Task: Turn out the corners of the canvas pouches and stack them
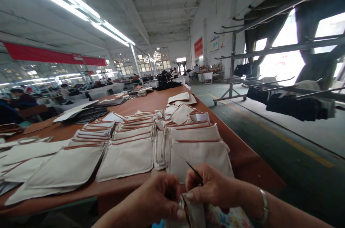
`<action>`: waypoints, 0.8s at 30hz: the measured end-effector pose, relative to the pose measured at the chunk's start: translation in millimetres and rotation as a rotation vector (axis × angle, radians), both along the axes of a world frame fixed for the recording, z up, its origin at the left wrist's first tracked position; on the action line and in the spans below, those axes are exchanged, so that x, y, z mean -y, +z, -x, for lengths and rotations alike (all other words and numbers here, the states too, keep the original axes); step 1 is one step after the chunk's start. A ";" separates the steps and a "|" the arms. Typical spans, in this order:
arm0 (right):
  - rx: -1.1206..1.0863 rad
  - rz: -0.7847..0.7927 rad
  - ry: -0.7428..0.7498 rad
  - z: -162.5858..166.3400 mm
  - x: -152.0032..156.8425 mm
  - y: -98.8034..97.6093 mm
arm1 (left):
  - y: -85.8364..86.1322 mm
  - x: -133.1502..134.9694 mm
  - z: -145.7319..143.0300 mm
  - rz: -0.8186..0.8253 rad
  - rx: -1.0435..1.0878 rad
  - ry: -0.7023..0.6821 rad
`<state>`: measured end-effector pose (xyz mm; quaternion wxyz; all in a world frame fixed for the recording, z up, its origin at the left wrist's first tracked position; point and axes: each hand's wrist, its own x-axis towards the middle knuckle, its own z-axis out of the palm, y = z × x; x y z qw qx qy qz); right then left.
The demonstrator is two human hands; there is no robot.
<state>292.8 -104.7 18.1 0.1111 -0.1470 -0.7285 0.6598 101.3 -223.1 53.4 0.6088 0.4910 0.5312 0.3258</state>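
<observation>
My left hand [161, 195] is closed, thumb and fingers pinching a cream fabric piece [196, 215] with a dark edge, low in front of me. My right hand [207, 186] also grips this piece at its upper edge with the thumb. Out of the same hand sticks a thin dark pointed tool [193, 169], slanting up and to the left; its other end is hidden in the fingers. Just beyond my hands, cream fabric pouches [201, 154] with brown-trimmed top edges lie in overlapping rows.
A brown-covered table [239, 149] runs away from me. More cream pouches [67, 163] lie at left, with a stack of dark sheets [86, 114] behind. A metal rack [231, 59] with hanging dark pieces stands right of the aisle. People work in the left background.
</observation>
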 end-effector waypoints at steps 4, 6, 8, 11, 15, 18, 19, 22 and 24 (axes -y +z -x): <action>-0.045 -0.057 -0.001 -2.7 -1.6 -0.1 | -0.2 0.9 -5.2 0.029 -0.016 0.014; -0.038 -0.078 -0.002 -4.0 -1.1 2.0 | 1.7 0.1 -8.9 0.011 -0.015 0.030; -0.019 -0.095 -0.004 -5.2 -0.9 4.8 | 3.0 -0.9 -11.7 -0.003 -0.019 0.046; -0.015 -0.116 -0.014 -6.7 -1.3 7.1 | 3.9 -2.1 -13.9 0.010 -0.047 0.060; 0.015 -0.045 -0.037 -7.4 -0.1 5.2 | 4.6 -3.4 -18.0 0.061 -0.148 0.107; 0.045 0.012 -0.051 -6.1 3.3 4.6 | 2.5 -5.2 -22.8 -0.024 -0.225 0.106; 0.051 0.002 -0.059 -5.3 4.7 5.0 | 1.0 -5.7 -24.2 -0.058 -0.266 0.102; 0.082 0.027 -0.088 -3.0 8.1 6.1 | -5.2 -4.1 -26.7 -0.160 -0.422 0.131; 0.087 0.147 -0.112 -2.2 10.0 6.0 | -9.6 -0.1 -25.9 -0.272 -0.481 0.171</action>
